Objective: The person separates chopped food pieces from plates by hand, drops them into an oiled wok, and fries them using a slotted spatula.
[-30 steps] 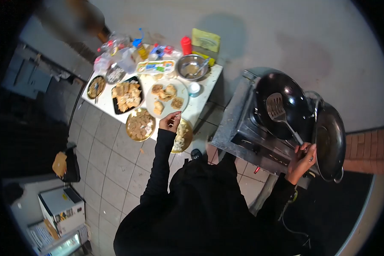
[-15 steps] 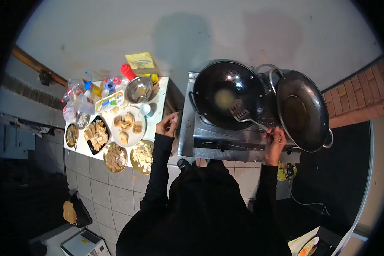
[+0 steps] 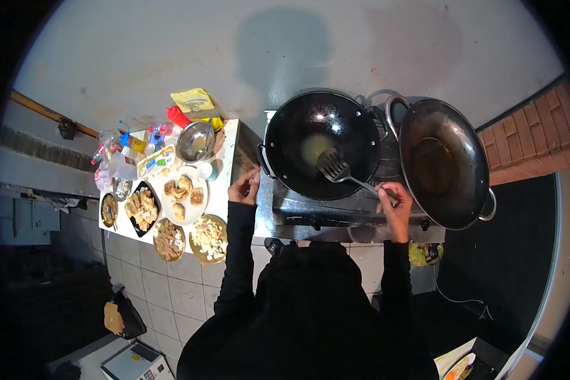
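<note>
A black wok stands on the stove with a little pale yellowish liquid at its bottom. My right hand is closed around the handle of a slotted metal spatula, whose blade is inside the wok, beside the liquid. At the wok's left rim, by its loop handle, my left hand has its fingers drawn together. Its fingertips meet the handle's edge in view; whether they grip it, I cannot tell.
A wide dark pan leans to the right of the wok. On the left table stand a plate of browned pieces, a metal bowl, a gold plate of pale chunks and several bottles. The stove's front edge faces me.
My left hand has come nearer the wok's left handle. The spatula remains in my right hand, its blade still in the wok. The whole view has shifted slightly.
</note>
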`<state>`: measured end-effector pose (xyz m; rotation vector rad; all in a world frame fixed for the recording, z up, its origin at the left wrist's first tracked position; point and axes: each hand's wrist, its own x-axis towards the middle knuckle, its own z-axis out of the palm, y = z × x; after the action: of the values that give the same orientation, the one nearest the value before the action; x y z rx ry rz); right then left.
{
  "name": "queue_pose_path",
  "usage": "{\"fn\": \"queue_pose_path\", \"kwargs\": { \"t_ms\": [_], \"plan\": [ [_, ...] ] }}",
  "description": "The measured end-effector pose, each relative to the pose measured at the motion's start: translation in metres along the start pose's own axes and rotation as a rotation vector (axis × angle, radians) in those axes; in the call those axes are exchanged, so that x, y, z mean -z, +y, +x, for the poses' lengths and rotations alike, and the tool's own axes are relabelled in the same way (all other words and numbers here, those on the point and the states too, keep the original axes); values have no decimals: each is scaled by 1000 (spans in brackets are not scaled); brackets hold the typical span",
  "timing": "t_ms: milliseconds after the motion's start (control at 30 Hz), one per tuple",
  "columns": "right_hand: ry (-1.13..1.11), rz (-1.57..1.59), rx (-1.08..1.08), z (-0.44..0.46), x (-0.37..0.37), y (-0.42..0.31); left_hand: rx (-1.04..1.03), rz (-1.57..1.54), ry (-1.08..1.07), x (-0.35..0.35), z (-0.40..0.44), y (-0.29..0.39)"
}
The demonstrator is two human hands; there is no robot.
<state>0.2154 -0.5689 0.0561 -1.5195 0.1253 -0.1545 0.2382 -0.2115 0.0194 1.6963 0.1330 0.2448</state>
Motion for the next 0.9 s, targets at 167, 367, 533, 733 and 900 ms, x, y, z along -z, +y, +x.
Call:
{"fn": "queue_pose_path", "kwargs": {
  "t_ms": [167,367,533,733,900],
  "plan": [
    [-103,-630,251,2,15,-58,69,44,29,4,-10,12],
    [76,-389,340,5,-18,-95,212,40,170,6,-31,11],
    [-474,-234,306,-1,-110,-67,247,-151,286,14,-58,12],
    [-1086,-162,135,-32,-209,-3,240,-107,574,53,-130,-20],
    [-1333,-219,56,-72,-273,25,242,-20,797,113,-187,-64]
  ]
}}
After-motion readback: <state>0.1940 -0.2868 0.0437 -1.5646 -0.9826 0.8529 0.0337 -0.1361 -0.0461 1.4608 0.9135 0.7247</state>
